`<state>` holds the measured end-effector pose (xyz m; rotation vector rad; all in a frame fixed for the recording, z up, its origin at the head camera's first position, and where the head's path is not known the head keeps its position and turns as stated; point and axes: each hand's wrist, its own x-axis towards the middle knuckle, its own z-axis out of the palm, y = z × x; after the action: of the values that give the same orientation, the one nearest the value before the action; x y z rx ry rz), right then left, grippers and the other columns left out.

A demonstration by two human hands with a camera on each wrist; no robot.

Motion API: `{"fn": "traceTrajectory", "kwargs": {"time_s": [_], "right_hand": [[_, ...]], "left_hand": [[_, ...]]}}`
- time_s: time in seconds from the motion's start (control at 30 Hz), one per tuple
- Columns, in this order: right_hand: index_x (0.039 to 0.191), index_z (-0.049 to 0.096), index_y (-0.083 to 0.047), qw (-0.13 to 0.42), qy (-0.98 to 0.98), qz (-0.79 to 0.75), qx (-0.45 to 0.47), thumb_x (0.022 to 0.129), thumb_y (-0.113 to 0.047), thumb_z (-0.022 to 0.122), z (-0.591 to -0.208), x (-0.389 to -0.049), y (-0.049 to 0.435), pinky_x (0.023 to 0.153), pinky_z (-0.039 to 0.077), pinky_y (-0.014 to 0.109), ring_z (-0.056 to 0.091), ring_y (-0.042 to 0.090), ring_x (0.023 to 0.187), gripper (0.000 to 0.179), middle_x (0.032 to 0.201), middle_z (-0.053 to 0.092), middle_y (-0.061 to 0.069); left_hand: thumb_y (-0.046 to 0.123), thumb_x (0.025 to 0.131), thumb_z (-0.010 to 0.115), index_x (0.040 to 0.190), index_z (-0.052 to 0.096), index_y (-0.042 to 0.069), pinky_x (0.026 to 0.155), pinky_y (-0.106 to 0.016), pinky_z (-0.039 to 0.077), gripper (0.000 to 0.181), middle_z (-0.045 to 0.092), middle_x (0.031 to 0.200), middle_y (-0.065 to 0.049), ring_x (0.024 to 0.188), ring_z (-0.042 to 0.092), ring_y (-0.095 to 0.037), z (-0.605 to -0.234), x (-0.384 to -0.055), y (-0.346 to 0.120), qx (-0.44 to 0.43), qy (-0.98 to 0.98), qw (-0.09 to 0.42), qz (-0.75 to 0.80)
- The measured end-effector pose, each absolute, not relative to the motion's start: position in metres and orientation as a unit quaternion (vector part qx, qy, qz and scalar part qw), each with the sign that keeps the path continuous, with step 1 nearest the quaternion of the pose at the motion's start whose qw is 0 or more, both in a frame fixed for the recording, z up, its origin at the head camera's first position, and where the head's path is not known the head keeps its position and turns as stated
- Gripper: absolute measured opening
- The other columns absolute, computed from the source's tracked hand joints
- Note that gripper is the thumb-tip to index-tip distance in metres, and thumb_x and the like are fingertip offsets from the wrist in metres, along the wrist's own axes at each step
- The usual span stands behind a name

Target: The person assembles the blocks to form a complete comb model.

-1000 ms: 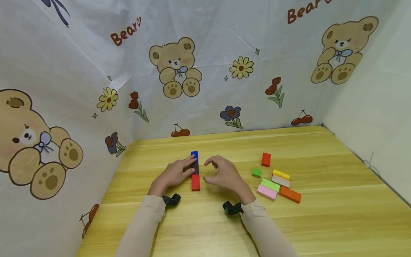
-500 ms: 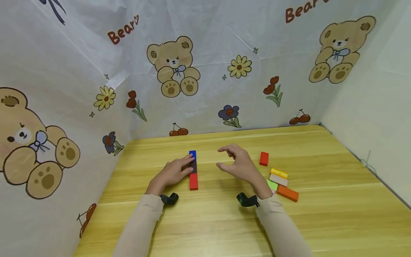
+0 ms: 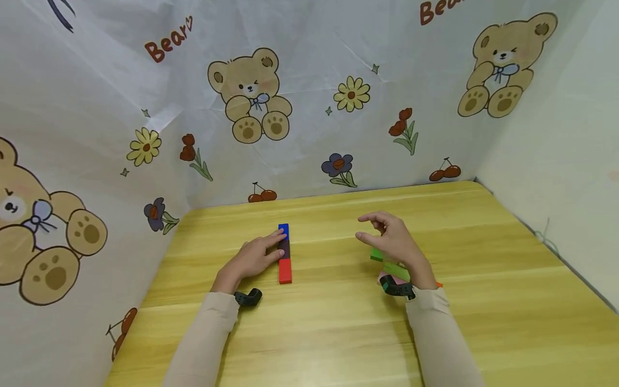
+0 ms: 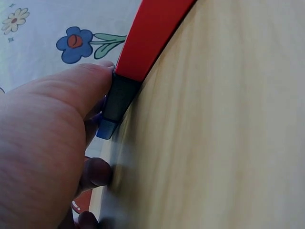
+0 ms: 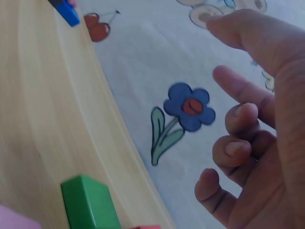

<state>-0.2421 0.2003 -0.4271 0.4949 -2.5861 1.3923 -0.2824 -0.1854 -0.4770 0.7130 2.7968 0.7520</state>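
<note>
Three blocks form a straight row on the table: a red block (image 3: 285, 271) nearest, a dark block (image 3: 286, 248) in the middle and a blue block (image 3: 283, 227) farthest. My left hand (image 3: 247, 260) rests against the row's left side, its fingertips on the blue and dark blocks. Above the loose blocks on the right hovers my right hand (image 3: 397, 241), thumb and fingers spread apart with nothing between them. Below it lie a green block (image 3: 375, 255), a lime-green block (image 3: 396, 270) and a pink block (image 3: 384, 278), partly covered by the hand and wrist camera.
The end of an orange block (image 3: 439, 285) peeks out beside the right wrist. In the right wrist view, a sliver of a red block (image 5: 146, 227) shows at the bottom. A bear-printed cloth (image 3: 300, 161) stands behind the wooden table (image 3: 329, 333).
My right hand has moved away from the row, rightward to above the loose blocks, hiding several of them. The left hand stays at the row. The head view has shifted slightly.
</note>
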Motion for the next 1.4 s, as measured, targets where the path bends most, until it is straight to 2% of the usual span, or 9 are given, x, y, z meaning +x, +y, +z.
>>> {"fn": "traceTrajectory", "kwargs": {"time_s": [0.13, 0.33, 0.47, 0.6, 0.77, 0.83, 1.03, 1.17, 1.4], "right_hand": [[0.119, 0.069, -0.018, 0.059, -0.873, 0.462, 0.143, 0.087, -0.037, 0.079, -0.427, -0.249, 0.220, 0.066, 0.036, 0.029, 0.040, 0.020, 0.077, 0.039, 0.086, 0.045, 0.013], [0.119, 0.070, -0.014, 0.000, -0.881, 0.459, 0.116, 0.086, -0.037, 0.080, -0.435, -0.253, 0.243, 0.065, 0.040, 0.028, 0.044, 0.022, 0.078, 0.041, 0.084, 0.052, 0.009], [0.121, 0.069, -0.015, -0.032, -0.882, 0.461, 0.097, 0.084, -0.042, 0.081, -0.439, -0.251, 0.250, 0.069, 0.041, 0.028, 0.046, 0.023, 0.084, 0.047, 0.100, 0.060, 0.012], [0.124, 0.068, -0.013, -0.071, -0.869, 0.484, 0.072, 0.081, -0.042, 0.083, -0.442, -0.248, 0.252, 0.061, 0.043, 0.028, 0.045, 0.022, 0.078, 0.054, 0.111, 0.059, 0.015], [0.124, 0.069, -0.008, -0.095, -0.861, 0.496, 0.064, 0.082, -0.037, 0.083, -0.444, -0.247, 0.252, 0.052, 0.041, 0.027, 0.042, 0.020, 0.066, 0.053, 0.112, 0.060, 0.016], [0.122, 0.070, -0.009, -0.101, -0.862, 0.493, 0.062, 0.082, -0.036, 0.083, -0.445, -0.247, 0.252, 0.055, 0.044, 0.027, 0.045, 0.020, 0.069, 0.050, 0.115, 0.061, 0.015], [0.112, 0.074, -0.015, -0.102, -0.874, 0.469, 0.073, 0.081, -0.035, 0.085, -0.451, -0.248, 0.251, 0.077, 0.052, 0.029, 0.058, 0.023, 0.090, 0.038, 0.115, 0.069, 0.009], [0.111, 0.076, -0.018, -0.101, -0.883, 0.452, 0.071, 0.080, -0.035, 0.085, -0.455, -0.246, 0.252, 0.078, 0.050, 0.030, 0.056, 0.022, 0.090, 0.037, 0.112, 0.069, 0.007], [0.112, 0.076, -0.019, -0.100, -0.898, 0.423, 0.064, 0.079, -0.039, 0.086, -0.464, -0.243, 0.255, 0.079, 0.050, 0.030, 0.058, 0.020, 0.095, 0.040, 0.117, 0.069, 0.007]], "left_hand": [[0.047, 0.104, 0.050, 0.157, 0.036, 0.030, 0.120, -0.059, 0.025, 0.057, 0.026, 0.166, 0.010, 0.151, 0.031, -0.027, -0.471, -0.287, -0.185, 0.242, 0.936, 0.068, 0.246], [0.045, 0.104, 0.050, 0.157, 0.037, 0.029, 0.120, -0.058, 0.027, 0.056, 0.026, 0.166, 0.010, 0.151, 0.032, -0.027, -0.466, -0.290, -0.186, 0.245, 0.936, 0.069, 0.243], [0.045, 0.104, 0.050, 0.157, 0.037, 0.029, 0.120, -0.056, 0.028, 0.057, 0.025, 0.166, 0.010, 0.151, 0.031, -0.027, -0.468, -0.289, -0.187, 0.248, 0.934, 0.071, 0.249], [0.046, 0.104, 0.050, 0.157, 0.037, 0.030, 0.120, -0.055, 0.029, 0.057, 0.025, 0.166, 0.011, 0.151, 0.031, -0.027, -0.470, -0.289, -0.188, 0.247, 0.933, 0.071, 0.254], [0.046, 0.104, 0.050, 0.157, 0.037, 0.030, 0.120, -0.054, 0.029, 0.057, 0.025, 0.166, 0.011, 0.152, 0.031, -0.027, -0.471, -0.288, -0.188, 0.247, 0.933, 0.070, 0.251], [0.046, 0.104, 0.050, 0.156, 0.037, 0.030, 0.120, -0.055, 0.029, 0.056, 0.025, 0.166, 0.012, 0.151, 0.031, -0.027, -0.471, -0.288, -0.188, 0.247, 0.934, 0.070, 0.248], [0.047, 0.104, 0.049, 0.156, 0.037, 0.032, 0.120, -0.058, 0.027, 0.056, 0.025, 0.166, 0.014, 0.151, 0.031, -0.028, -0.472, -0.284, -0.188, 0.240, 0.938, 0.070, 0.239], [0.048, 0.104, 0.049, 0.156, 0.037, 0.030, 0.118, -0.063, 0.025, 0.056, 0.026, 0.166, 0.011, 0.151, 0.032, -0.029, -0.474, -0.281, -0.187, 0.239, 0.940, 0.066, 0.235], [0.047, 0.104, 0.049, 0.156, 0.038, 0.030, 0.119, -0.062, 0.025, 0.056, 0.026, 0.165, 0.012, 0.151, 0.031, -0.027, -0.478, -0.280, -0.184, 0.243, 0.938, 0.070, 0.237]]}}
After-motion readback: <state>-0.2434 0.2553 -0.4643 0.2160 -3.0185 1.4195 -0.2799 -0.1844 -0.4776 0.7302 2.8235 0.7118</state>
